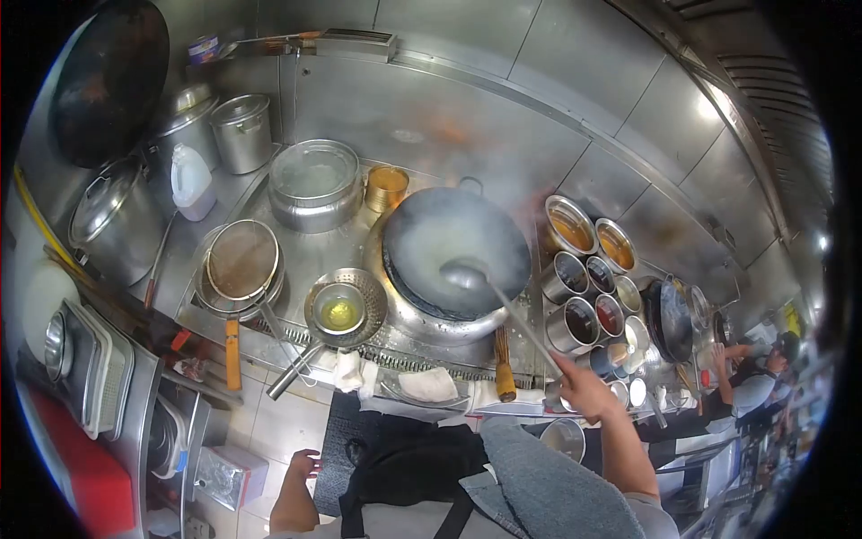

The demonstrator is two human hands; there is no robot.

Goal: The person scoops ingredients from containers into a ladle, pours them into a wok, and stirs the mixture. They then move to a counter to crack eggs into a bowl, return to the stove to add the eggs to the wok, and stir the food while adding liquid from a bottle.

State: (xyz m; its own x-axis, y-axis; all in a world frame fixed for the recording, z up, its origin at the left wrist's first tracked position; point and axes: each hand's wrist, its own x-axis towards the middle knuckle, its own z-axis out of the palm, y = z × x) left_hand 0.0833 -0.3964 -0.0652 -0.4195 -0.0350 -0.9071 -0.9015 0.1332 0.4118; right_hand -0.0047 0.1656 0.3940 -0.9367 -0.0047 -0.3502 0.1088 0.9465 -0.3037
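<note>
My right hand (584, 388) is closed round the long handle of a ladle (465, 274). The ladle's bowl rests inside a large dark wok (413, 211), where pale, steaming liquid shows. Beside my body, low down, hangs my left hand (305, 463), its fingers loosely apart and nothing seen in them. Left of the wok, a small metal bowl of yellow liquid (340, 312) sits in a perforated strainer ladle (373, 294). A bamboo brush (505, 368) stands at the stove's front edge, between the wok and my body.
A round mesh sieve (242, 259) lies over a pot at left. Behind are a large steel pot (314, 211) and a yellow tin (387, 190). Several sauce containers (567, 274) crowd the right side. A co-worker (750, 386) stands at far right.
</note>
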